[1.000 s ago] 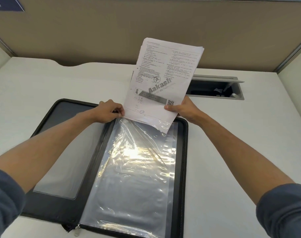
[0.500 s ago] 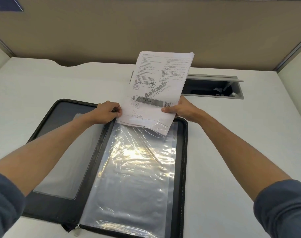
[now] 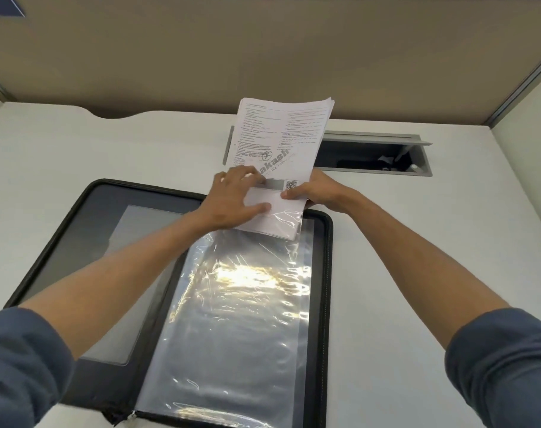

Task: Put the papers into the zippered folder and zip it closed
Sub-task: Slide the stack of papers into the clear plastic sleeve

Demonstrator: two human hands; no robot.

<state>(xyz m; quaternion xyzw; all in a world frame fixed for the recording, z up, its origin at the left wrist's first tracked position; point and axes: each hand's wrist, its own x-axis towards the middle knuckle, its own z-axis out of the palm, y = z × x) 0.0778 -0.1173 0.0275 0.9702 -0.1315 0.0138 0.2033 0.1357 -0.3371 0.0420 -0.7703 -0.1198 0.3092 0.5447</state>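
Your zippered folder [image 3: 327,273] lies open flat on the white desk [image 3: 77,156], black zip edge running round both halves. On its right half sits a stack of clear plastic sleeves [image 3: 238,319], glare across the middle. The papers [image 3: 281,143] are a thick printed stack, tilted up and away from you, lower edge already inside the mouth of the top sleeve at the folder's far end; most of the stack stands clear above the folder. Your left hand [image 3: 232,199] lies open and flat on the front sheet, fingers spread, thumb pressing near the lower edge. Your right hand [image 3: 318,193] grips the stack's right edge, thumb on the front, fingers behind. Behind the papers, a grey cable hatch [image 3: 417,156] is set in the desk, lid raised.
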